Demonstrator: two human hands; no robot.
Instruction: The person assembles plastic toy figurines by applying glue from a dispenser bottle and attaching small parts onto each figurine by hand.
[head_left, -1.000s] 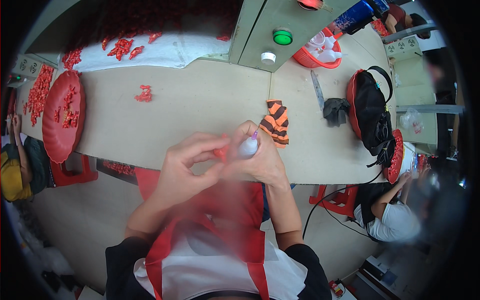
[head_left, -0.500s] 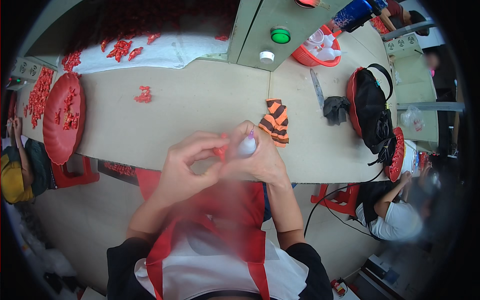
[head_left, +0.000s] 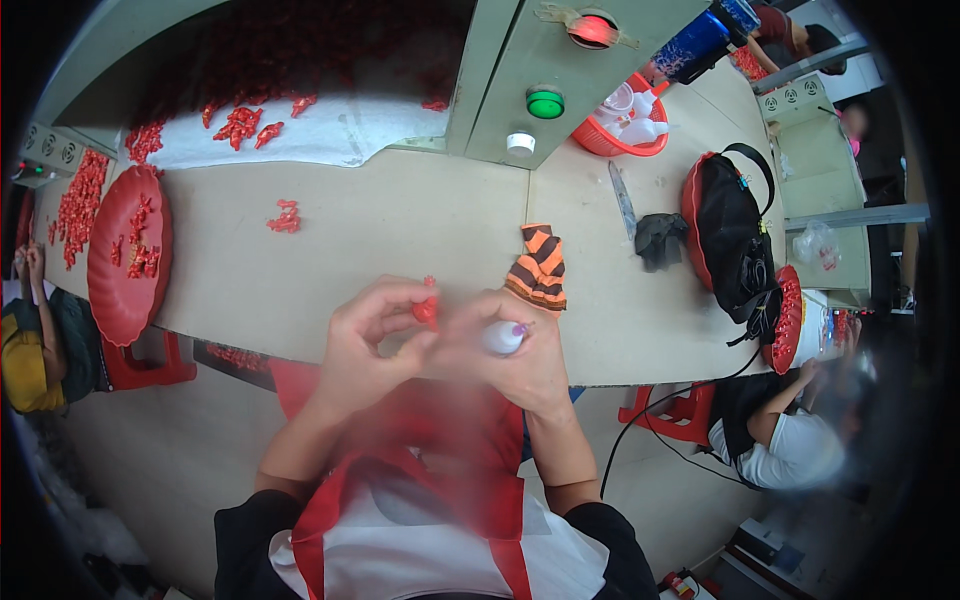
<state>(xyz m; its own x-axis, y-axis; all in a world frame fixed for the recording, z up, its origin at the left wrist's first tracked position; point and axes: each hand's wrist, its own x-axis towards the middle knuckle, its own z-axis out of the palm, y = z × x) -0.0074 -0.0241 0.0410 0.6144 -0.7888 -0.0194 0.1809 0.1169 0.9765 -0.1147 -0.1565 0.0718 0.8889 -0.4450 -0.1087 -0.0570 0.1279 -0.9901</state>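
Note:
Between the thumb and fingers of my left hand (head_left: 365, 325) is a small red figurine (head_left: 427, 310), held upright near the table's front edge. Beside it, my right hand (head_left: 535, 365) is closed around a white squeeze bottle (head_left: 501, 338) with a purple tip. The bottle's tip points toward the right, away from the figurine. Blur hides part of the right fingers. A small cluster of red pieces (head_left: 285, 216) lies on the table beyond my left hand. An orange and brown striped cloth (head_left: 538, 268) lies just beyond my right hand.
A red scalloped tray (head_left: 105, 290) with red pieces sits at left. Ahead stands a grey-green machine housing (head_left: 500, 110) with a lit green button. On the right are a knife (head_left: 622, 200), a dark cloth (head_left: 660, 240), a red basket (head_left: 625, 148) of bottles and a black bag (head_left: 735, 230). Co-workers sit at both sides.
The bottle in my right hand has tilted, its tip swinging from upward to rightward. My left hand's figurine now shows more fully. The whole view has shifted slightly.

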